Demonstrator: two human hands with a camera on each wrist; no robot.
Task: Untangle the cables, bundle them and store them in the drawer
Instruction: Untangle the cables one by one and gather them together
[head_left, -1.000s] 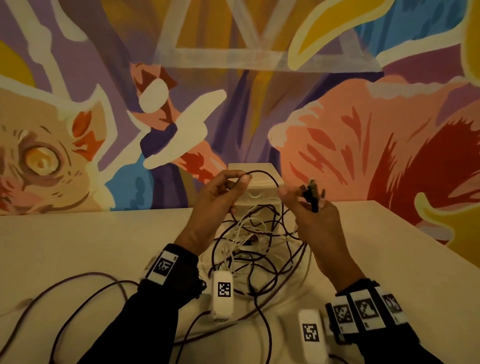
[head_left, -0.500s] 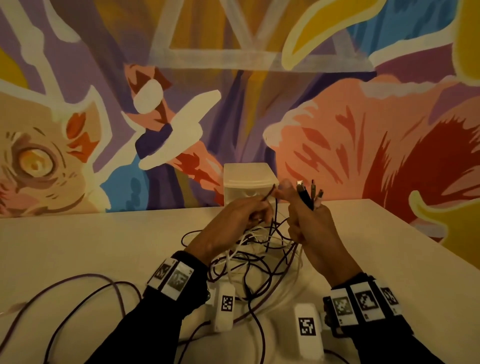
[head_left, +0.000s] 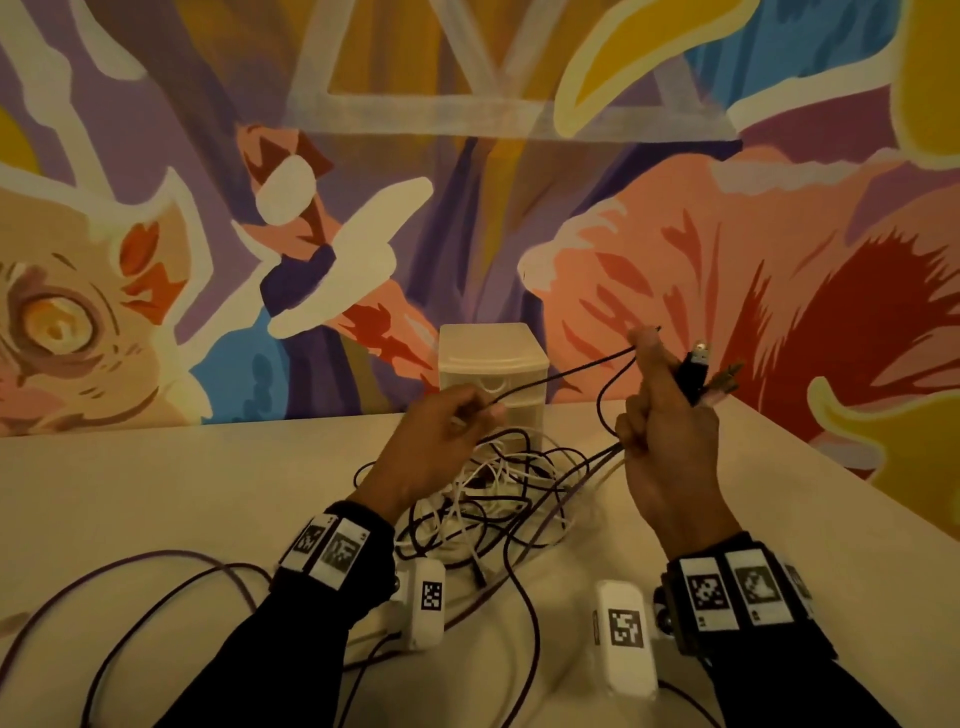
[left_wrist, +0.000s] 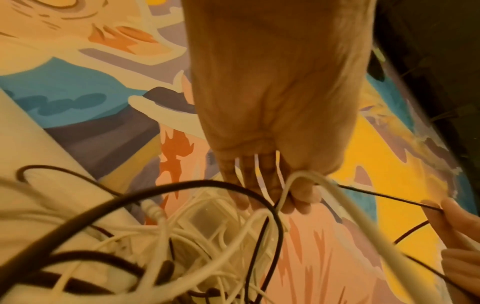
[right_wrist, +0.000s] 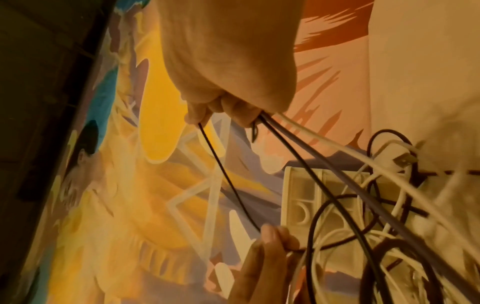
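A tangle of black, white and purple cables (head_left: 498, 483) lies on the table in front of a small white drawer unit (head_left: 491, 374). My left hand (head_left: 447, 441) pinches a thin black cable (head_left: 566, 371) just above the tangle. In the left wrist view its fingers (left_wrist: 298, 195) also curl round a white cable (left_wrist: 337, 197). My right hand (head_left: 660, 410) is raised to the right, gripping several cable ends, among them a black USB plug (head_left: 693, 369). Its thumb and forefinger pinch the same thin black cable (right_wrist: 226, 174), which runs straight between both hands.
Long purple cable loops (head_left: 130, 587) trail over the table's left front. The painted wall stands right behind the drawer unit (right_wrist: 303, 197). The table's right edge (head_left: 831, 467) runs diagonally close to my right hand.
My hands, close together half a second ago, have drawn apart. The right one rose to the right, and the thin black cable now stretches between them.
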